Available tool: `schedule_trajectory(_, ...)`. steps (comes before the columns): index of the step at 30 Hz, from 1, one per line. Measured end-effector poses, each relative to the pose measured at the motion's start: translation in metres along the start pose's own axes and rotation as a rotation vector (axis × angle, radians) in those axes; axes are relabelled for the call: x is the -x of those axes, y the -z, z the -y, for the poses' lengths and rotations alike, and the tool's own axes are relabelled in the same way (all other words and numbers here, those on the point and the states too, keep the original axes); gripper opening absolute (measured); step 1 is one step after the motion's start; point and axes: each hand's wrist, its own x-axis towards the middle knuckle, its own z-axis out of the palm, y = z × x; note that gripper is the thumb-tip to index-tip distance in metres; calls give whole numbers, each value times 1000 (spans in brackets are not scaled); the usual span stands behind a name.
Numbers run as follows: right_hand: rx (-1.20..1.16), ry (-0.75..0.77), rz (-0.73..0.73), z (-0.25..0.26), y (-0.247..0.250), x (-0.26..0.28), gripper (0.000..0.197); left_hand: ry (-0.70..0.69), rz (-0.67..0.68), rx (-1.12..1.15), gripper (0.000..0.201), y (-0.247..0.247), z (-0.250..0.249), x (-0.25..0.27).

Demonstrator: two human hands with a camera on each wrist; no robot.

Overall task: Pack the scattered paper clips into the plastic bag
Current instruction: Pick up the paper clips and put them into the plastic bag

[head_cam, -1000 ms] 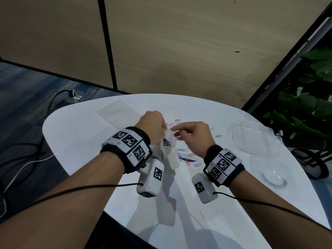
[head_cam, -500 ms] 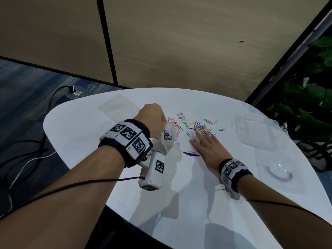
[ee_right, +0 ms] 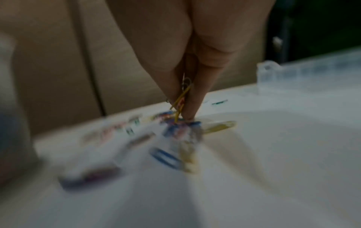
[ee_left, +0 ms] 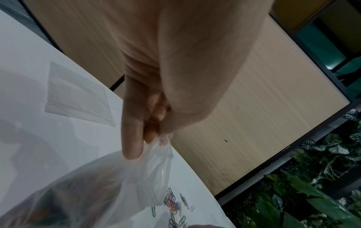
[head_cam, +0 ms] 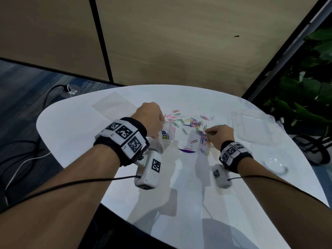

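Observation:
Coloured paper clips lie scattered across the middle of the white table. My left hand pinches the rim of a clear plastic bag that holds some clips; in the left wrist view the bag hangs from my fingertips. To the right, my right hand pinches a small bunch of clips just above the pile. The right wrist view is blurred but shows yellow clips squeezed between thumb and fingers.
A second flat clear bag lies at the table's back left. Clear plastic trays and a round clear lid sit at the right. A wood-panel wall stands behind, plants to the right, cables on the floor at left.
My right hand left the bag's mouth, pressed flat onto the clip pile, and now has its fingers closed, lifting a pinch of clips. The left hand kept holding the bag.

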Motion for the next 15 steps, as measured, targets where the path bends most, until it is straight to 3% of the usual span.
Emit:
schedule_trajectory(3, -587, -195, 118, 28, 12, 9, 17, -3, 6, 4, 23, 0, -2, 1)
schedule_trajectory(5, -914, -217, 243, 57, 22, 20, 23, -7, 6, 4, 23, 0, -3, 2)
schedule_trajectory(7, -1095, -226, 407, 87, 30, 33, 25, -10, 2, 1, 23, 0, -4, 2)
schedule_trajectory(9, -1166, -236, 555, 108, 30, 46, 27, -8, -2, 17, 24, -1, -3, 2)
schedule_trajectory(11, -1095, -212, 641, 122, 22, 58, 26, -6, -14, 39, 23, -2, -2, 1)
schedule_trajectory(15, -817, -191, 582, 132, -2, 74, 22, 0, -32, 59, 19, -3, -1, 0)
